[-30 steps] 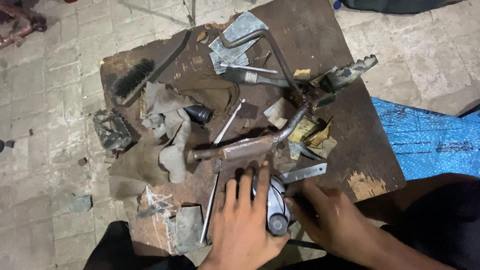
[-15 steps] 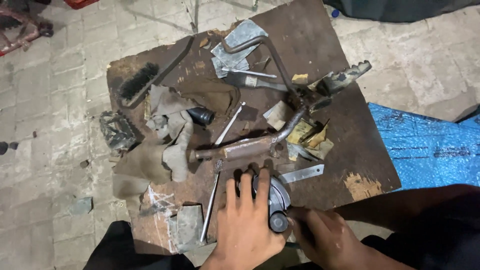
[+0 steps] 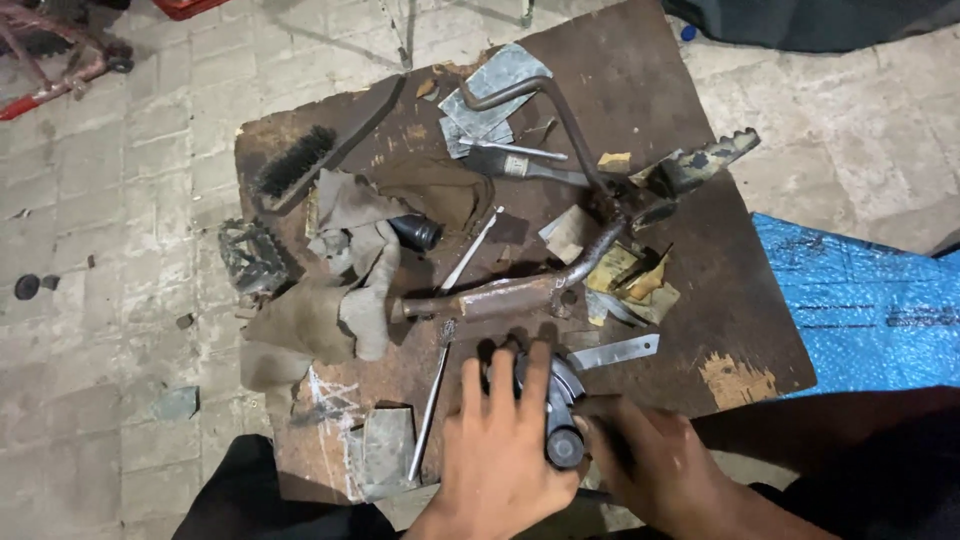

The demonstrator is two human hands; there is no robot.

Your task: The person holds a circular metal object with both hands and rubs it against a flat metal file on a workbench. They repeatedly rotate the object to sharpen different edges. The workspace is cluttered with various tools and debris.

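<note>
My left hand lies flat, fingers spread, on a round grey metal part at the near edge of a worn brown board. My right hand closes around the dark lower end of that part from the right. Just beyond my fingers lies a rusty bent metal lever with a serrated foot peg at its far end. A thin metal rod lies to the left of my left hand.
On the board lie a black wire brush, dirty rags, a black rubber cap, a flat metal strip, a chisel-like tool and scraps of paper. A blue tarp covers the paved floor at right.
My right hand has drawn in toward me and closed on the part's lower end. My left hand stays pressed on the round part. The view has shifted slightly.
</note>
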